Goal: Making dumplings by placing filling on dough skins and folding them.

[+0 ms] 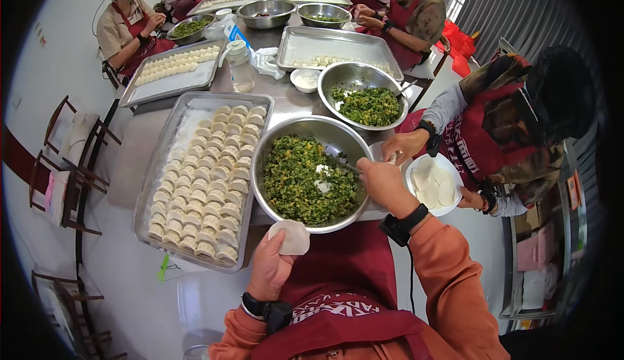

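Note:
My left hand (272,267) holds a round dumpling wrapper (293,237) just below the near rim of a steel bowl. The bowl (312,122) contains chopped green filling (307,182) with white lumps on it. Over the bowl's right rim, my right hand (387,184) grips a thin metal utensil, whose lower end cannot be made out clearly. Left of the bowl lies a metal tray (183,104) with rows of folded dumplings (209,179). At the right, a co-worker's hand holds a white plate (456,204) of wrappers (431,182).
A second steel bowl of filling (368,106), a small white bowl (305,81) and a lidded plastic jug (240,67) stand beyond. Another dumpling tray (195,78) lies at left, a further tray (336,43) ahead. A co-worker sits close at right; several others line the table.

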A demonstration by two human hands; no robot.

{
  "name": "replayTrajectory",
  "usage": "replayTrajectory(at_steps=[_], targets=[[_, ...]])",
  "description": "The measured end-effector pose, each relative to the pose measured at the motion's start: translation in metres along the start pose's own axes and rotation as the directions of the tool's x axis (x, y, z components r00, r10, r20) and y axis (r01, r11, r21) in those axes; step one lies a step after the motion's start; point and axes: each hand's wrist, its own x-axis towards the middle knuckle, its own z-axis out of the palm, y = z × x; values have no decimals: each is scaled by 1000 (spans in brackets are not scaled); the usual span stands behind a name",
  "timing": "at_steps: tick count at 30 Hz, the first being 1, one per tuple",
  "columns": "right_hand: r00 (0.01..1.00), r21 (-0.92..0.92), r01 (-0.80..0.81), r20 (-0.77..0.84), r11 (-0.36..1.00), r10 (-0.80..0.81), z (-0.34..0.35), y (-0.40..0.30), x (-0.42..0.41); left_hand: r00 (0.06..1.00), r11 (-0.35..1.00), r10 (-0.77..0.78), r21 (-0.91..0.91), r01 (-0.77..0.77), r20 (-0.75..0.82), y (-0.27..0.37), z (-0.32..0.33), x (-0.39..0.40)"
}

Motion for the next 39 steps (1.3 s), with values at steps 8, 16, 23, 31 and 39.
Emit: replayTrajectory(at_steps=[8,16,23,31,39], targets=[[988,-149,135,94,980,-122,9,-1,17,998,999,-53,5,53,21,0,3,-1],[999,-99,33,40,995,-30,14,12,28,999,999,-33,-12,33,-26,6,-4,-2],[996,-19,70,-50,997,-71,33,9,38,999,999,-33,-14,33,-11,4,-2,-5],[974,115,155,148,981,-171,12,8,3,1000,1000,-12,7,12,-27,5,3,-5],[958,463,118,179,878,-223,10,19,-3,999,999,-16,-42,14,-45,4,8,-6]])
